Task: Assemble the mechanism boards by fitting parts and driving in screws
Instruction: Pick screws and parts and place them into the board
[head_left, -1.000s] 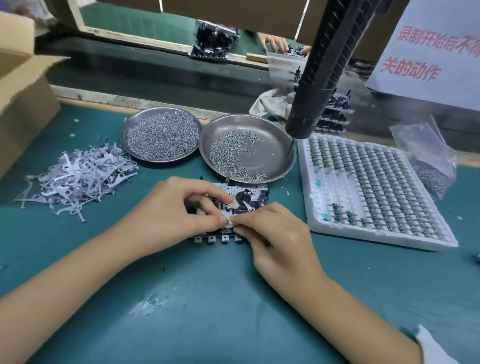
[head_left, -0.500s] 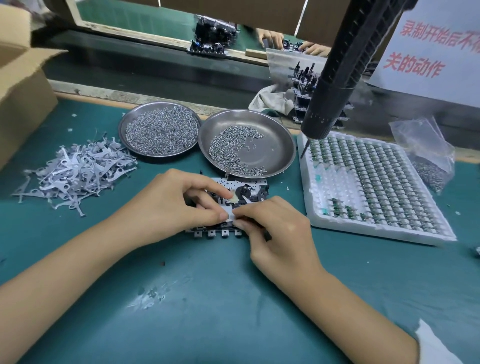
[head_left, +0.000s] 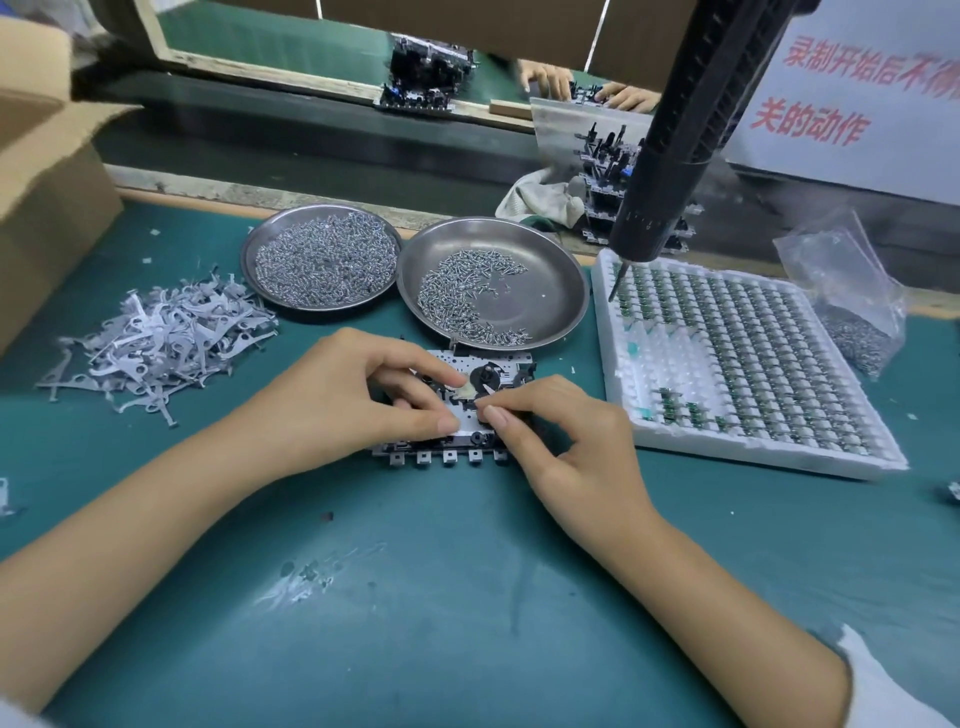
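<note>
On green mat (head_left: 467, 597), mechanism board (head_left: 470, 410) lies flat just below two steel dishes of screws (head_left: 457, 306). Left hand (head_left: 353, 400) fingers curled, thumb and forefinger pressing down on board. Right hand (head_left: 566, 441) curled, pinching a small part at board's centre. Electric screwdriver (head_left: 670, 156) hangs above white parts tray (head_left: 727, 447) at right.

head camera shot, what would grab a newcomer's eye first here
First, the two hands meeting mid-table: the left hand and right hand bear on a small mechanism board on the green mat. Behind them sit two metal dishes of screws, the left dish fuller than the right dish. A big black screwdriver hangs over the white parts tray at right.
</note>
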